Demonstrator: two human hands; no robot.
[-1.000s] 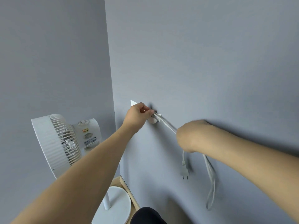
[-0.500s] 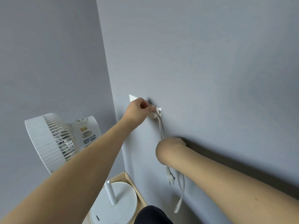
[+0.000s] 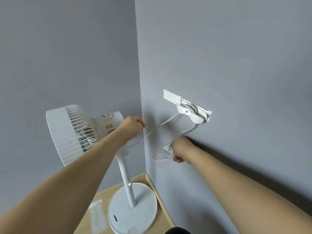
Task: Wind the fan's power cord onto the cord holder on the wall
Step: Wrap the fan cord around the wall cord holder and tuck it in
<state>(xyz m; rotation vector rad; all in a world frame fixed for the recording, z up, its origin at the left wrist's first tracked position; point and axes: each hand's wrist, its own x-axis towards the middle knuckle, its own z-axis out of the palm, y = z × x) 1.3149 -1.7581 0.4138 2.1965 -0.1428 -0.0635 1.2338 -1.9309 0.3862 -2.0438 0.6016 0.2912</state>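
Both hands are busy with the power cord [image 3: 160,129]: my left hand [image 3: 132,126] pinches the stretch that runs from the fan [image 3: 81,132] up to the cord holder [image 3: 192,112] on the wall [image 3: 219,56], and my right hand [image 3: 181,150] is curled round the plug end, with the plug [image 3: 167,146] poking out by my fingers and a small loop hanging below. Several turns already sit on the holder, so I judge the winding mostly done; what remains is the short slack between my right hand and the holder, plus tucking the plug. Around me, the fan stands on its round base [image 3: 135,208] on the wooden floor [image 3: 101,196], in the corner just beside the wall. Nothing blocks the holder, though the fan-side stretch crosses low in front of it.
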